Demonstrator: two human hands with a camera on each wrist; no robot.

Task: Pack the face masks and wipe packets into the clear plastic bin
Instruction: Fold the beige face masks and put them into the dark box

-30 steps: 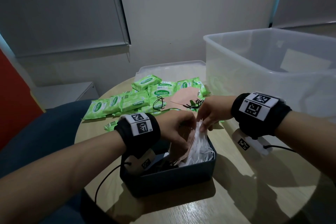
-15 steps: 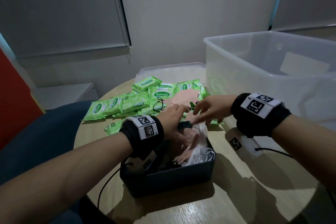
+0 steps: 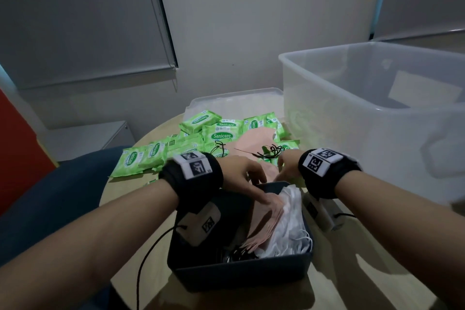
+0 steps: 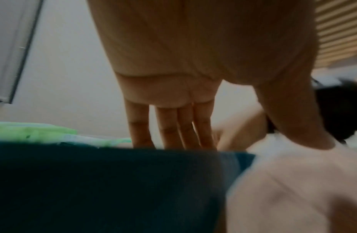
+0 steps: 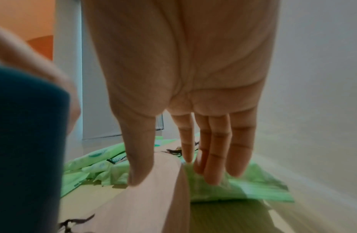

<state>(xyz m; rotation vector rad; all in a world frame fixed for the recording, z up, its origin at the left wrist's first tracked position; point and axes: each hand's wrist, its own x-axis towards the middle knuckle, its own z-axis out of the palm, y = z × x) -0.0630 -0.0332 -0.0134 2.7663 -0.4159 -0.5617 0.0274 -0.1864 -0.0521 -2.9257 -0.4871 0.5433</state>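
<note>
In the head view the right hand (image 3: 286, 163) is mostly hidden behind its own wristband (image 3: 324, 166), so its fingers cannot be made out. The left hand's (image 3: 241, 176) fingertips disappear behind the far rim of the dark box (image 3: 241, 272) in the left wrist view. The clear plastic bin (image 3: 377, 118), right of both hands, is cut off by the picture's edge. Motion blur smears the pink mask (image 5: 153, 189) and green wipe packet (image 5: 243, 186) under the right hand's fingers; contact there cannot be told.
</note>
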